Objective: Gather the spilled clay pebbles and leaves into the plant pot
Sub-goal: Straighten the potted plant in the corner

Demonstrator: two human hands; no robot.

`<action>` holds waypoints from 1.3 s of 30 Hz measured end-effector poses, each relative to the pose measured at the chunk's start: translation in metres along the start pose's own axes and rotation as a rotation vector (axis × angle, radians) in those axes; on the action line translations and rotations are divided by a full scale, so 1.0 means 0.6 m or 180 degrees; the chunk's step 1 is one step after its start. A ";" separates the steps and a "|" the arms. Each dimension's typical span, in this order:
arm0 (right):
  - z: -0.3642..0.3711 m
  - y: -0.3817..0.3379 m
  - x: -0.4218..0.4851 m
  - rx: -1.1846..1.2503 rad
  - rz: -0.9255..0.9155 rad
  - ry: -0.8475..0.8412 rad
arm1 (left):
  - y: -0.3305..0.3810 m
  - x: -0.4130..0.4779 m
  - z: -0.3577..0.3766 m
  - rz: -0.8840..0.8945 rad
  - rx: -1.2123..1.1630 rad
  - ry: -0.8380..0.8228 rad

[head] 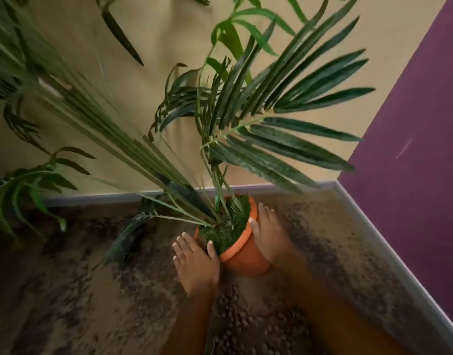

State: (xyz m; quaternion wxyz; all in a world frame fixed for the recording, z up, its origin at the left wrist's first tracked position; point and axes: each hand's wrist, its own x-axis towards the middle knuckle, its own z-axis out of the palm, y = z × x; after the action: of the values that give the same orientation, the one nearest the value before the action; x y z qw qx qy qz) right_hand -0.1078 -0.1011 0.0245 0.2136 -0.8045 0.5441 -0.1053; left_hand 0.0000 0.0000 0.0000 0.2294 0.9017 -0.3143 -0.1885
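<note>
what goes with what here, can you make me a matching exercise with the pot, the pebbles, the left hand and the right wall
Column one:
1. pot
2. pebbles
3. left hand
4. right wall

Column two:
a. purple
b. scattered on the floor between the forearms
c. orange, tilted, held on both sides
d. thumb over the near rim of the pot

Pairs: 1-c, 2-b, 3-d, 4-a

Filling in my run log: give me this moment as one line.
left hand: on pot rim | right hand: on pot side | orange pot: tilted | clay pebbles: on floor
</note>
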 end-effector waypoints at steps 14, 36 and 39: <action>0.014 -0.049 0.105 0.1229 0.0700 0.0128 | -0.018 0.090 0.092 -0.0390 -0.1350 -0.0081; 0.031 0.000 0.110 0.3122 0.1250 0.0097 | -0.024 0.131 0.130 -0.1888 -0.5219 -0.0799; 0.034 0.023 0.091 0.3354 0.1197 0.0159 | -0.015 0.107 0.122 -0.1762 -0.5380 -0.0731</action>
State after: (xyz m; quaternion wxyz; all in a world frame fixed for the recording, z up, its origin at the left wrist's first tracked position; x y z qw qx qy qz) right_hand -0.0899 -0.1512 -0.0030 0.5889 -0.4754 0.5569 -0.3422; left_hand 0.0159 -0.0574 -0.0774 0.7302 0.4509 0.1371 -0.4946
